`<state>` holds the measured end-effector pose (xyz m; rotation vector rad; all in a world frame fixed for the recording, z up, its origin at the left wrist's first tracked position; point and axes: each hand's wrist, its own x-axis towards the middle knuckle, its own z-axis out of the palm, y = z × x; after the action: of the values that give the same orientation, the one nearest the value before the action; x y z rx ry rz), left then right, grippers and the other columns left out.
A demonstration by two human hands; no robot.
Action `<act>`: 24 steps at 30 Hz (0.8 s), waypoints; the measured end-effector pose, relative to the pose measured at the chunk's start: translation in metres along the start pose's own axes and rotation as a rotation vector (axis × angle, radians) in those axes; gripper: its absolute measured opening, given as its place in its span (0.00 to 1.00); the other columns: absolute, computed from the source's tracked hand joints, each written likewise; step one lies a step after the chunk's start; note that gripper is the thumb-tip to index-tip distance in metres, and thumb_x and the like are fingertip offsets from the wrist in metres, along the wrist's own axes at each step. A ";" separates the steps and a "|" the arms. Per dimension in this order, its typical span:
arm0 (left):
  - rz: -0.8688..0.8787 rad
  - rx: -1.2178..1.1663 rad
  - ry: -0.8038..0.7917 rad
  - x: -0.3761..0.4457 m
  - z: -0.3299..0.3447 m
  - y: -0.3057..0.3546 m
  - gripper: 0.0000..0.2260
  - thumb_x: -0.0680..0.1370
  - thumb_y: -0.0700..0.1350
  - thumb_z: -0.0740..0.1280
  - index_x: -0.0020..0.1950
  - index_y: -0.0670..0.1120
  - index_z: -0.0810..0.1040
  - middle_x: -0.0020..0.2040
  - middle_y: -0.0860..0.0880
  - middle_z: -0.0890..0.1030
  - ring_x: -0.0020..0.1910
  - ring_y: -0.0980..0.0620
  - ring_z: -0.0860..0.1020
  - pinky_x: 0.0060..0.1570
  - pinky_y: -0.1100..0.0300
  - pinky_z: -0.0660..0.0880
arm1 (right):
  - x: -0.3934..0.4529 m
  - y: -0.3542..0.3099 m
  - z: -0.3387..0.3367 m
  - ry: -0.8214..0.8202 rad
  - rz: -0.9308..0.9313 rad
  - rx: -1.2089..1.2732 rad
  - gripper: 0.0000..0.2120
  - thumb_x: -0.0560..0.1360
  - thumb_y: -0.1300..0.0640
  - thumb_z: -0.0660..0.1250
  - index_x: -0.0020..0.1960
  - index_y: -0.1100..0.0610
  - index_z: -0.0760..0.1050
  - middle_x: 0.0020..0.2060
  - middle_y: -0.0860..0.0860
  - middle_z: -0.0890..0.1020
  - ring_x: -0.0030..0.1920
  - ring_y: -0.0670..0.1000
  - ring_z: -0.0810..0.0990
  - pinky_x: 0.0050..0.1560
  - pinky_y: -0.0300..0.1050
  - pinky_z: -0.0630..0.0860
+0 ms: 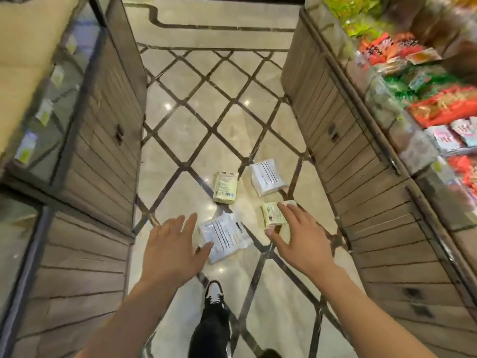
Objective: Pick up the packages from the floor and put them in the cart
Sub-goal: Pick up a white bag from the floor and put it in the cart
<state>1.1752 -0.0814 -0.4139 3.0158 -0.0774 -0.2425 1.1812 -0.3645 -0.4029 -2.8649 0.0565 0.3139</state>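
Observation:
Several packages lie on the marble floor of a shop aisle. A white pack (227,237) is nearest, just right of my left hand (171,250), whose spread fingers hover beside it and hold nothing. A pale yellow pack (272,215) lies to the right, partly covered by the fingers of my right hand (296,239), which is spread open over it. Farther off lie another pale yellow pack (225,187) and a second white pack (267,177). No cart is in view.
Wooden shelf cabinets (103,161) line the left of the aisle and more cabinets (361,192) the right, topped by shelves of colourful snack bags (438,109). My leg and black-and-white shoe (214,295) stand on the floor below the packs.

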 end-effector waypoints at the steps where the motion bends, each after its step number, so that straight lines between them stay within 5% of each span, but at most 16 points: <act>1: -0.005 0.014 -0.022 0.017 0.010 -0.004 0.38 0.75 0.70 0.56 0.79 0.49 0.72 0.71 0.46 0.79 0.71 0.42 0.76 0.69 0.44 0.70 | 0.018 -0.001 0.008 -0.018 0.008 0.008 0.37 0.79 0.29 0.55 0.83 0.45 0.61 0.81 0.51 0.67 0.80 0.58 0.65 0.73 0.59 0.70; 5: 0.008 0.048 -0.145 0.069 0.066 -0.021 0.31 0.73 0.65 0.71 0.69 0.46 0.81 0.58 0.46 0.86 0.55 0.42 0.85 0.53 0.46 0.80 | 0.070 0.002 0.051 -0.098 0.090 0.087 0.37 0.81 0.31 0.58 0.85 0.46 0.57 0.82 0.50 0.64 0.81 0.56 0.62 0.75 0.56 0.66; 8: 0.024 0.030 -0.189 0.091 0.120 -0.029 0.27 0.73 0.60 0.70 0.65 0.44 0.82 0.49 0.45 0.87 0.45 0.41 0.85 0.42 0.48 0.81 | 0.094 0.008 0.096 -0.162 0.127 0.130 0.43 0.75 0.25 0.50 0.84 0.46 0.57 0.82 0.50 0.65 0.80 0.57 0.65 0.75 0.56 0.68; 11: -0.020 -0.047 -0.270 0.113 0.181 -0.032 0.27 0.76 0.60 0.66 0.68 0.44 0.80 0.51 0.46 0.87 0.49 0.41 0.84 0.47 0.47 0.79 | 0.121 0.020 0.152 -0.229 0.143 0.159 0.45 0.73 0.24 0.47 0.84 0.45 0.58 0.81 0.50 0.66 0.79 0.57 0.66 0.73 0.58 0.70; 15: -0.040 -0.058 -0.306 0.146 0.281 -0.030 0.31 0.74 0.63 0.65 0.69 0.44 0.80 0.54 0.45 0.86 0.53 0.40 0.83 0.49 0.47 0.79 | 0.164 0.044 0.248 -0.302 0.137 0.197 0.39 0.78 0.29 0.58 0.83 0.46 0.60 0.80 0.50 0.67 0.77 0.57 0.68 0.71 0.59 0.72; 19: -0.017 -0.035 -0.311 0.185 0.396 -0.023 0.34 0.75 0.65 0.58 0.67 0.42 0.82 0.51 0.42 0.86 0.49 0.39 0.84 0.45 0.46 0.82 | 0.213 0.080 0.364 -0.355 0.094 0.161 0.44 0.73 0.25 0.45 0.84 0.46 0.58 0.81 0.49 0.65 0.79 0.55 0.65 0.71 0.60 0.72; 24: 0.003 0.007 -0.275 0.218 0.522 -0.017 0.33 0.75 0.64 0.59 0.67 0.40 0.82 0.58 0.39 0.85 0.56 0.37 0.83 0.50 0.43 0.81 | 0.278 0.109 0.489 -0.499 -0.016 0.028 0.41 0.75 0.26 0.38 0.85 0.42 0.47 0.85 0.50 0.55 0.83 0.58 0.57 0.76 0.61 0.67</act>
<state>1.3060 -0.1347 -0.9623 2.9679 -0.1063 -0.6553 1.3435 -0.3457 -0.9524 -2.6700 -0.0552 0.9998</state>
